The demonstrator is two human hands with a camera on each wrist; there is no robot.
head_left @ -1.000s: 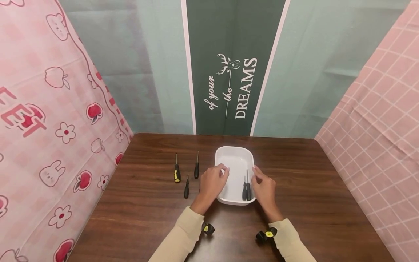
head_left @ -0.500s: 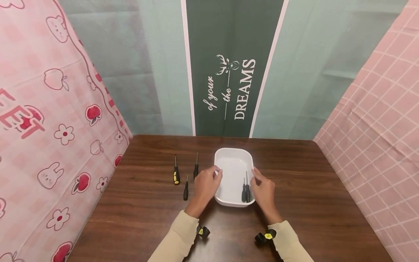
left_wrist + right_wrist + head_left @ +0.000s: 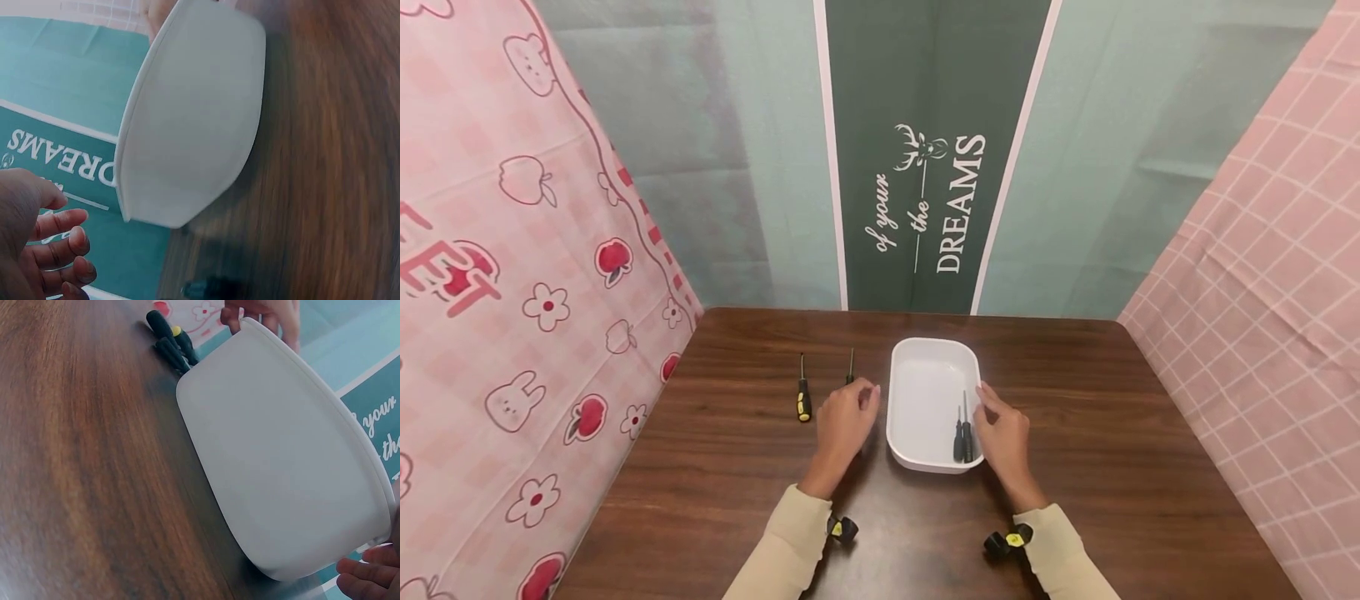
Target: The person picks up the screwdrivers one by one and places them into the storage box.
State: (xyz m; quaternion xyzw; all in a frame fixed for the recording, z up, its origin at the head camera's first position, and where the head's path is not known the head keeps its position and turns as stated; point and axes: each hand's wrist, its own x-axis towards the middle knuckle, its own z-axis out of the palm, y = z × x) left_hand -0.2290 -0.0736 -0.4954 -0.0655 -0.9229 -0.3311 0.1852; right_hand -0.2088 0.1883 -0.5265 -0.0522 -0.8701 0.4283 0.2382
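Note:
My left hand (image 3: pixel 844 421) hovers just left of the white tray (image 3: pixel 925 371), clear of its rim. Its fingers (image 3: pixel 59 253) are loosely bent around nothing. With thumb and fingers, my right hand (image 3: pixel 1006 437) grips the tray's right rim. Two dark screwdrivers, a shorter one (image 3: pixel 958 446) and a longer one (image 3: pixel 967 442), lie side by side in the tray's near right corner. Left of my left hand lies a black and yellow screwdriver (image 3: pixel 803 402). Another black screwdriver (image 3: pixel 850 367) shows only its upper part beyond that hand; a third is hidden beneath it.
The brown wooden table (image 3: pixel 1120 467) stretches out on both sides of the tray. Behind it hangs a green cloth (image 3: pixel 700 167) with lettering. Pink cloths stand at the left (image 3: pixel 542 250) and right (image 3: pixel 1262 292).
My left hand has let go of the tray's left rim and moved left, over toward the screwdrivers, covering the nearest one. The right hand stays at the rim.

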